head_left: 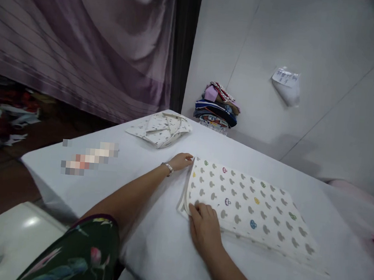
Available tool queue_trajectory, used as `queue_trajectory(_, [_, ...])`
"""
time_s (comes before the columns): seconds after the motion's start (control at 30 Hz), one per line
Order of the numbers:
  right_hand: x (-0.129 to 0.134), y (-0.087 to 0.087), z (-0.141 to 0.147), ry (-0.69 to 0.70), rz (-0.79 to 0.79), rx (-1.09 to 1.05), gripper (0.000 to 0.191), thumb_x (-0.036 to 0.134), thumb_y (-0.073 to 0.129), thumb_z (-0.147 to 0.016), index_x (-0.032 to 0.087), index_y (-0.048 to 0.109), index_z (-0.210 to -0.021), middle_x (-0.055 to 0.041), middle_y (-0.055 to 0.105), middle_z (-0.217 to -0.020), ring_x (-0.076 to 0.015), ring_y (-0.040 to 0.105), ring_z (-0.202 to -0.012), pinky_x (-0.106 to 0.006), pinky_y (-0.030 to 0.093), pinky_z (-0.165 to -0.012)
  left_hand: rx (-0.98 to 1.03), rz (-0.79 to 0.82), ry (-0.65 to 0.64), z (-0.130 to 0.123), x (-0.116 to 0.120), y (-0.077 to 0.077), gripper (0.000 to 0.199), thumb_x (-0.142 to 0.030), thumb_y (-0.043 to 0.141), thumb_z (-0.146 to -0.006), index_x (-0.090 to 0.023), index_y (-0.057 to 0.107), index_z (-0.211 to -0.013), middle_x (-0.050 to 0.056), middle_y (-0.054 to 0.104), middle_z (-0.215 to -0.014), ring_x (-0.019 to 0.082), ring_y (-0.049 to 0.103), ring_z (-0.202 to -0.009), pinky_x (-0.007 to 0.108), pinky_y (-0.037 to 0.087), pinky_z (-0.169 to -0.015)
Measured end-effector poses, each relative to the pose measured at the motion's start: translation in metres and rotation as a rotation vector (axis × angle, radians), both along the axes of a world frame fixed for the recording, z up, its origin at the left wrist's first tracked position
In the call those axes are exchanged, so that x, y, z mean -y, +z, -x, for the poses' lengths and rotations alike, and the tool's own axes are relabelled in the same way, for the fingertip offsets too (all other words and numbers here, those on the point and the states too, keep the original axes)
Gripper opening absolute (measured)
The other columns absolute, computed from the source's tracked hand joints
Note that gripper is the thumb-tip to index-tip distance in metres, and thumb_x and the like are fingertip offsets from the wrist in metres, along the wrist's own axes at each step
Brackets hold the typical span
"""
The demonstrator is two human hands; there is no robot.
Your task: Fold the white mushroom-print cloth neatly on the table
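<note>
Folded white mushroom-print cloth (244, 192) is lying flat on a white table (162, 241), its left edge running between a person's two hands, probably so the layers are staying even. The left hand (180, 161) is reaching to the far corner, arm stretching out, fingers curling; whether it is gripping cannot be told. The right hand (205, 227), knuckles facing up, is pinching the near corner. Another patterned cloth (160, 129) is resting beyond.

Single head-worn view, looking forward and down across the bench (134, 157); left hand (180, 161) and right hand (207, 229) at close range, wall (241, 32) and curtain (117, 44) farther back.
</note>
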State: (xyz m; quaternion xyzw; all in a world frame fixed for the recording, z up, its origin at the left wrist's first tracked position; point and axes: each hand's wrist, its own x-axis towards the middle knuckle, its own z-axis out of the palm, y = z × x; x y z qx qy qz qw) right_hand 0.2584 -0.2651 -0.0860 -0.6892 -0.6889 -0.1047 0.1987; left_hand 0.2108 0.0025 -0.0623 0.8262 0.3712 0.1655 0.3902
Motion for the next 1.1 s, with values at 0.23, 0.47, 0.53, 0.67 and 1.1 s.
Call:
queue_trajectory(0.23, [0.000,0.002,-0.003,0.026,-0.036,-0.021,0.029,0.014,0.046,-0.086,0.016,0.057,-0.113,-0.0086,0.057,-0.094,-0.0194,0.046,-0.083,-0.032,0.034,-0.071,-0.017,0.011,-0.011,0.041,0.059,-0.001,0.032,-0.042,0.053,-0.076,-0.018,0.066,-0.093,0.003,0.069,-0.091,0.013,0.060,-0.066,0.024,0.046,-0.065])
queue_trajectory(0.47, [-0.001,0.001,0.000,0.030,-0.014,0.028,0.025,0.013,0.044,-0.088,0.018,0.060,-0.106,-0.0074,0.057,-0.090,-0.0189,0.046,-0.082,-0.031,0.034,-0.071,-0.076,-0.073,0.006,0.049,0.097,0.003,0.030,-0.049,0.054,-0.075,-0.019,0.062,-0.076,0.001,0.066,-0.075,0.015,0.057,-0.068,0.025,0.041,-0.061])
queue_trajectory(0.53, [0.000,0.002,0.000,0.027,-0.008,0.039,0.025,0.013,0.045,-0.088,0.018,0.060,-0.108,-0.0073,0.057,-0.091,-0.0187,0.046,-0.082,-0.031,0.033,-0.071,-0.140,-0.114,0.021,0.050,0.102,0.010,0.026,-0.045,0.057,-0.075,-0.020,0.062,-0.076,0.001,0.067,-0.078,0.015,0.057,-0.072,0.025,0.040,-0.064])
queue_trajectory(0.67, [0.001,0.005,0.001,0.022,-0.006,0.049,0.027,0.013,0.045,-0.088,0.020,0.060,-0.109,-0.0062,0.057,-0.090,-0.0181,0.045,-0.081,-0.030,0.033,-0.070,-0.223,-0.207,0.058,0.049,0.114,0.027,0.018,-0.035,0.057,-0.077,-0.022,0.061,-0.088,0.003,0.065,-0.093,0.018,0.058,-0.088,0.027,0.041,-0.079])
queue_trajectory(1.1, [0.023,0.024,0.001,0.117,0.047,0.017,0.024,0.017,0.048,-0.083,0.020,0.059,-0.104,-0.0049,0.061,-0.097,-0.0168,0.052,-0.092,-0.029,0.040,-0.079,-0.115,-0.536,-0.155,-0.003,0.137,-0.005,0.049,-0.045,0.047,-0.081,-0.021,0.051,-0.123,0.010,0.040,-0.142,0.028,0.025,-0.136,0.044,0.015,-0.112])
